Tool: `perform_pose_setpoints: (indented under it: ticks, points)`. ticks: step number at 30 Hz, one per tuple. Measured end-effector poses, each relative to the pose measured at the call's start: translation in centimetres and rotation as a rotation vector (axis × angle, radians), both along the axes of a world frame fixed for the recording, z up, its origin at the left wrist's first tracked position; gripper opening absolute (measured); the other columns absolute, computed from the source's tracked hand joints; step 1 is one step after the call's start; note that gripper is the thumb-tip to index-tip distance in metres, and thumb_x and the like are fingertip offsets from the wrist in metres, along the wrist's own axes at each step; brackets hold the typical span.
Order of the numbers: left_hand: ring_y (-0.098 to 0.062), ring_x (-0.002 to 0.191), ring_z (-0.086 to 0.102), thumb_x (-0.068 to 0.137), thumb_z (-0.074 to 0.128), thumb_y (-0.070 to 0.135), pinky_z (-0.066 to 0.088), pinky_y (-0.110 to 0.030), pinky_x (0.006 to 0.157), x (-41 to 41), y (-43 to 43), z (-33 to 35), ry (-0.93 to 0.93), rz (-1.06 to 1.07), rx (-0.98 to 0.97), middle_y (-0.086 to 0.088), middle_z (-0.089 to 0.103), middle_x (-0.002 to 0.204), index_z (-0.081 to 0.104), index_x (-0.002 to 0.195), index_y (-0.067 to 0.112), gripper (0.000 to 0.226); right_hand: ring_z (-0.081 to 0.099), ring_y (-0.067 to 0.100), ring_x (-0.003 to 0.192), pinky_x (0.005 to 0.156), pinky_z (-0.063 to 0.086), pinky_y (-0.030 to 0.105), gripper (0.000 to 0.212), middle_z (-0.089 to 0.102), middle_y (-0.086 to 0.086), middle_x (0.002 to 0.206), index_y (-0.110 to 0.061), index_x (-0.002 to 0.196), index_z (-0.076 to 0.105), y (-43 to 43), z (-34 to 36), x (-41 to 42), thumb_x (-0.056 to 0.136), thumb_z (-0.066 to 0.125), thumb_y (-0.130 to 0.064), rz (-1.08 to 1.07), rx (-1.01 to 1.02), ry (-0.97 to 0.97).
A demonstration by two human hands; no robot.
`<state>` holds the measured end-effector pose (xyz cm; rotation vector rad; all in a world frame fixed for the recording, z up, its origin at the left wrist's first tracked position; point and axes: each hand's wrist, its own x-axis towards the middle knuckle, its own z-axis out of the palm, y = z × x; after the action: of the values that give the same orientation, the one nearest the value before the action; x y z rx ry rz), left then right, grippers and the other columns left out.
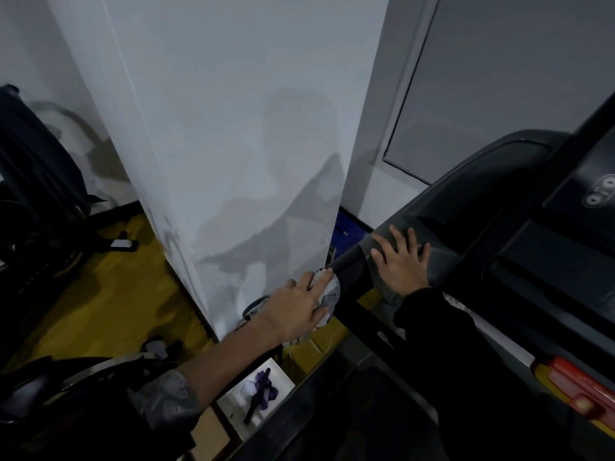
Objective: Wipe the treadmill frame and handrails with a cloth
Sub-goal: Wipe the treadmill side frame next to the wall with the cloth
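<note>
Grey cloth (327,294) under left hand (296,311)

Pretty cramped here. The white pillar (233,161) sits just beside the handrail (349,264) end, so the left hand (299,311) with the cloth (327,294) is squeezed into the narrow gap between them. The right hand (401,261) lies flat on the console (499,207), open room above it. Floor (109,294) left of the pillar is open, though a chair (36,201) blocks the far left.
</note>
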<state>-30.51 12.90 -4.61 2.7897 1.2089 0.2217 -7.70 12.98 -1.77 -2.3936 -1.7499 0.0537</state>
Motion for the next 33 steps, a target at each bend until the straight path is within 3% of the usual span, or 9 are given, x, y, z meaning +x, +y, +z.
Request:
perform_pose_setpoints:
  ticks: [5, 9, 14, 20, 22, 26, 28, 31, 33]
  points:
    - [-0.028, 0.070, 0.065, 0.087, 0.032, 0.048, 0.052, -0.029, 0.050, -3.0, -1.2, -1.6, -0.009, -0.041, 0.183, -0.012, 0.061, 0.117, 0.032, 0.141, 0.015, 0.063, -0.007, 0.026, 0.146, 0.113, -0.007, 0.054, 0.045, 0.010, -0.004, 0.158, -0.034, 0.144, 0.031, 0.1, 0.1, 0.0, 0.100, 0.027, -0.043, 0.006, -0.015, 0.015]
    - [-0.024, 0.078, 0.066, 0.089, 0.032, 0.048, 0.054, -0.026, 0.056, -6.3, -3.1, -2.5, -0.029, -0.020, 0.233, -0.010, 0.061, 0.119, 0.031, 0.141, 0.017, 0.060, -0.008, 0.026, 0.146, 0.113, -0.008, 0.054, 0.045, 0.009, -0.003, 0.159, -0.035, 0.144, 0.030, 0.0, 0.3, 0.0, 0.101, 0.023, -0.043, -0.005, -0.034, 0.027]
    - [-0.026, 0.077, 0.066, 0.092, 0.027, 0.050, 0.055, -0.031, 0.051, -8.8, -4.6, -3.2, -0.007, 0.053, 0.259, -0.012, 0.060, 0.121, 0.029, 0.142, 0.016, 0.060, -0.009, 0.027, 0.146, 0.113, -0.008, 0.055, 0.046, 0.008, -0.002, 0.159, -0.034, 0.145, 0.029, 0.1, 0.4, -0.5, 0.100, 0.023, -0.044, -0.003, -0.038, 0.037]
    - [-0.022, 0.062, 0.063, 0.088, 0.033, 0.048, 0.048, -0.028, 0.042, -5.6, -3.6, -2.2, 0.031, 0.139, 0.242, -0.005, 0.066, 0.100, 0.038, 0.135, 0.016, 0.058, -0.008, 0.030, 0.145, 0.111, -0.007, 0.059, 0.041, 0.017, -0.009, 0.156, -0.030, 0.139, 0.037, 0.6, 0.7, -1.1, 0.100, 0.030, -0.038, -0.038, -0.021, 0.117]
    - [-0.025, 0.066, 0.063, 0.090, 0.028, 0.048, 0.050, -0.030, 0.047, -3.9, -2.9, -1.4, 0.011, 0.146, 0.196, -0.006, 0.064, 0.102, 0.037, 0.138, 0.016, 0.058, -0.005, 0.033, 0.145, 0.111, -0.005, 0.062, 0.039, 0.026, -0.007, 0.153, -0.024, 0.136, 0.040, 1.1, 1.0, -1.8, 0.098, 0.031, -0.029, -0.042, -0.026, 0.147]
    - [-0.033, 0.095, 0.058, 0.097, 0.024, 0.047, 0.048, -0.037, 0.070, -1.5, -2.2, -0.4, -0.014, 0.155, 0.090, -0.009, 0.049, 0.128, 0.014, 0.149, 0.020, 0.060, 0.002, 0.025, 0.146, 0.110, -0.004, 0.063, 0.035, 0.037, -0.008, 0.147, -0.026, 0.126, 0.048, 1.3, 0.8, -3.2, 0.097, 0.032, -0.017, 0.038, -0.029, 0.141]
    - [-0.033, 0.088, 0.059, 0.096, 0.024, 0.048, 0.048, -0.036, 0.066, -1.8, -2.2, -0.5, -0.019, 0.144, 0.111, -0.010, 0.052, 0.124, 0.017, 0.149, 0.019, 0.061, 0.003, 0.023, 0.146, 0.110, -0.003, 0.064, 0.036, 0.034, -0.011, 0.148, -0.029, 0.128, 0.048, 0.9, 0.7, -3.1, 0.098, 0.031, -0.018, 0.072, -0.018, 0.122]
    - [-0.027, 0.065, 0.062, 0.089, 0.029, 0.047, 0.048, -0.030, 0.047, -3.3, -2.7, -1.3, 0.006, 0.090, 0.226, -0.009, 0.062, 0.107, 0.034, 0.140, 0.016, 0.060, 0.002, 0.023, 0.146, 0.110, -0.003, 0.064, 0.037, 0.031, -0.012, 0.149, -0.034, 0.130, 0.046, 0.8, 0.6, -2.8, 0.100, 0.028, -0.023, 0.093, -0.037, 0.110]
    - [-0.025, 0.065, 0.063, 0.086, 0.033, 0.047, 0.049, -0.028, 0.045, -4.6, -3.4, -1.8, 0.020, 0.077, 0.330, -0.010, 0.064, 0.108, 0.039, 0.135, 0.016, 0.058, 0.002, 0.024, 0.146, 0.110, -0.004, 0.064, 0.037, 0.031, -0.012, 0.150, -0.035, 0.130, 0.046, 0.9, 0.5, -2.8, 0.101, 0.026, -0.027, 0.097, -0.042, 0.104]
